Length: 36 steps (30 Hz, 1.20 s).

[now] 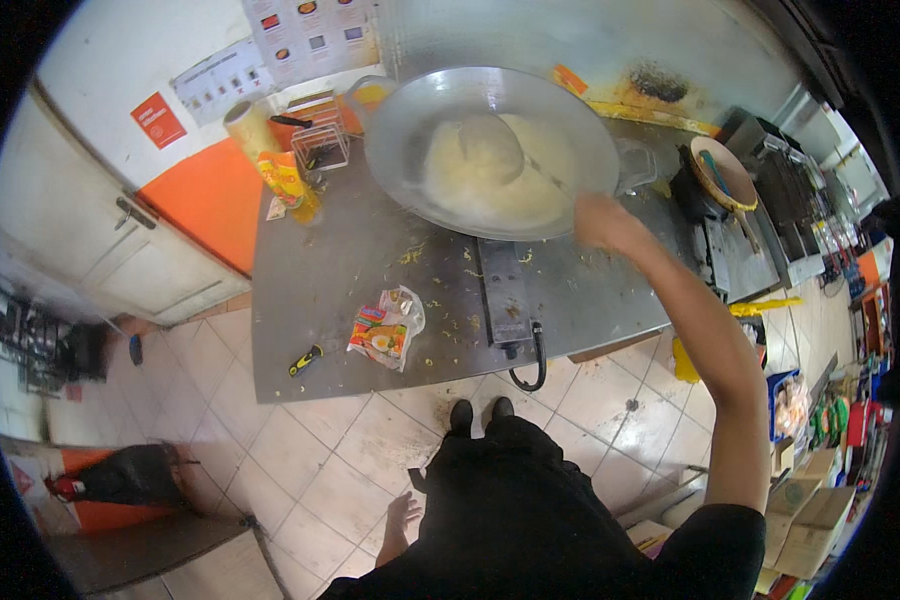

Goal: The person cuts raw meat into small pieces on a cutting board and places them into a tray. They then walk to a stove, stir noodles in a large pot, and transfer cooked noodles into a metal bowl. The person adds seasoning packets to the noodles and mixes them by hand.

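My right hand (606, 223) grips the handle of a wide round strainer ladle (490, 146), both somewhat blurred. The strainer's head sits in a large metal wok (390, 150), over pale yellow, cloudy and foamy contents (547, 199). What lies beneath the strainer is hidden. Low at my side hangs my left hand (403, 514), away from the counter, fingers apart and nothing visible in it. In front of the wok, a gas burner's metal body (506, 296) with a black hose (541, 360) reaches the counter's front edge.
The metal counter (330, 262) bears yellow scraps, a torn instant noodle wrapper (381, 334) and a yellow-black handled tool (305, 361). A yellow pouch (283, 180) and a wire rack (321, 146) stand left of the wok. At right is a pan (727, 176); boxes (810, 525) lie behind.
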{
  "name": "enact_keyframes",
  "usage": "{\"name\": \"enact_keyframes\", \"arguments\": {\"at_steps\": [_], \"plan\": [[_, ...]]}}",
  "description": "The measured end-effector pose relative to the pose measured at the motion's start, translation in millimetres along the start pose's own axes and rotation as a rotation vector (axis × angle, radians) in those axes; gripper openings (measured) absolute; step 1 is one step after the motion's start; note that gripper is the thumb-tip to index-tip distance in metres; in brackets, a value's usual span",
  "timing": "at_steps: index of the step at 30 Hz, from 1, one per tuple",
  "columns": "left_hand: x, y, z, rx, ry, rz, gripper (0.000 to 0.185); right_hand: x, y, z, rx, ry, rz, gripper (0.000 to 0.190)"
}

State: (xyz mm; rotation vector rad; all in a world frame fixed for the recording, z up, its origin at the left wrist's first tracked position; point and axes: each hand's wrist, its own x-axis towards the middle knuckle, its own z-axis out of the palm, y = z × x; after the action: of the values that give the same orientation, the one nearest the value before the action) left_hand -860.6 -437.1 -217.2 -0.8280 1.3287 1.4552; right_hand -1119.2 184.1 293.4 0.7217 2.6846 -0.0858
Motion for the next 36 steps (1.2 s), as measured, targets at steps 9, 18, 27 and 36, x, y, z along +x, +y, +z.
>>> {"name": "enact_keyframes", "arguments": {"at_steps": [9,18,27,36], "plan": [[-28.0,53.0,30.8,0.106,0.273,0.044,0.051,25.7,81.9,26.4,0.047,0.3,-0.126,0.022],[-26.4,45.1,108.5,0.203,0.306,0.249,0.048,47.1,95.7,21.6,-0.111,0.196,-0.532,0.027],[-48.4,-127.3,254.3,0.071,0.319,0.208,0.042,1.2,88.3,1.6,0.019,0.091,-0.463,0.049],[-64.7,-157.9,403.8,0.557,0.127,0.051,0.029,-118.5,250.0,98.6,0.828,0.41,-1.096,0.047]]}}
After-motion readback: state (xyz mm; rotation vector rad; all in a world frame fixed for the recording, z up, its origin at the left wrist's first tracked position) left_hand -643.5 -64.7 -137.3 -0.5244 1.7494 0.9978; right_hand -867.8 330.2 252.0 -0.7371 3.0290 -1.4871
